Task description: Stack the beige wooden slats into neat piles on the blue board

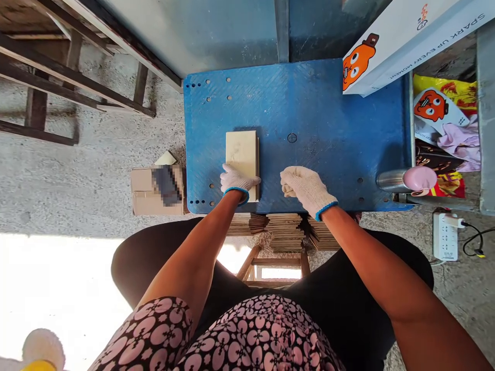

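My left hand [236, 180], in a white knitted glove with a blue cuff, lies across the near part of a stack of cream rectangular panels [243, 147]. Its fingers and thumb reach to the stack's two long sides and grip it. The stack rests flat on the left part of a blue tabletop [320, 118]. To the right of the stack and apart from it, my right hand [305, 186], gloved the same way, is closed with its fingers curled in. Whatever it may hold is hidden.
Bundles of thin brown boards [286, 232] stand below the near table edge. A white carton [402, 51] sits at the back right. A steel cup with a pink lid [419, 179] and a power strip [445, 237] are at right. A cardboard box [142, 193] lies left.
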Tool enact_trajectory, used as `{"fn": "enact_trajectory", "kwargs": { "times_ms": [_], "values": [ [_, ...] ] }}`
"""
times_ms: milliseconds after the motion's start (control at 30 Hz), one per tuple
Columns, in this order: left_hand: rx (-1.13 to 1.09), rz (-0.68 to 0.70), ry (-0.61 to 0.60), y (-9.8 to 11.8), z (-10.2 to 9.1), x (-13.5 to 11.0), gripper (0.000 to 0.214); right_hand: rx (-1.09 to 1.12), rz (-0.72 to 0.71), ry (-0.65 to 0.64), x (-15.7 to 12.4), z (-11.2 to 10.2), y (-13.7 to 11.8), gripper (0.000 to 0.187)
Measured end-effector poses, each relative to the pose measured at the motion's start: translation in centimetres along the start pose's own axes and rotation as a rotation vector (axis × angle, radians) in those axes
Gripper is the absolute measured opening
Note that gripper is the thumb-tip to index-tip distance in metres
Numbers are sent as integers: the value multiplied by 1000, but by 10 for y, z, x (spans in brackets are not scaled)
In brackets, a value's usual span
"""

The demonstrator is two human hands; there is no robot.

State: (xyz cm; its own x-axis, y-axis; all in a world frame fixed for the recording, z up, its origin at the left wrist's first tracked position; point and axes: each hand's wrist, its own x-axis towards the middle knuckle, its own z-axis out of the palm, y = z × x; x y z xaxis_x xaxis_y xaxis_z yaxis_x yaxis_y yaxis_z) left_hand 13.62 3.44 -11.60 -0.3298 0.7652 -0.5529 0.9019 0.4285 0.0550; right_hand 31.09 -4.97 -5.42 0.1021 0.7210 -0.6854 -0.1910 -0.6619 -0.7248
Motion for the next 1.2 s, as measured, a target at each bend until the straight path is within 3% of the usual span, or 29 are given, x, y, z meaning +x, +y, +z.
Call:
{"fn": "enact_trajectory", "kwargs": {
  "times_ms": [233,433,533,667,767,867,1000,1200],
  "values": [
    [-29,62,-29,-11,-4,7,126,-62,-14,6,-1,-2,3,17],
    [61,281,105,-42,-13,-28,94,-32,-37,9,-2,-2,-1,17],
    [212,396,13,-72,-13,-63,75,-20,-51,7,-1,-1,-2,19],
    [477,471,-229,-110,-7,-111,61,-33,-97,-7,4,-1,3,19],
    [662,504,-345,-128,6,-137,70,-35,-123,-17,7,-1,7,21],
    [782,495,-384,-137,21,-148,87,-44,-139,-29,7,-1,8,23],
    [870,454,-429,-141,34,-147,101,-64,-132,-26,5,0,6,23],
    [949,456,-444,-142,38,-141,103,-113,-133,-32,4,-2,4,21]
  ]
}}
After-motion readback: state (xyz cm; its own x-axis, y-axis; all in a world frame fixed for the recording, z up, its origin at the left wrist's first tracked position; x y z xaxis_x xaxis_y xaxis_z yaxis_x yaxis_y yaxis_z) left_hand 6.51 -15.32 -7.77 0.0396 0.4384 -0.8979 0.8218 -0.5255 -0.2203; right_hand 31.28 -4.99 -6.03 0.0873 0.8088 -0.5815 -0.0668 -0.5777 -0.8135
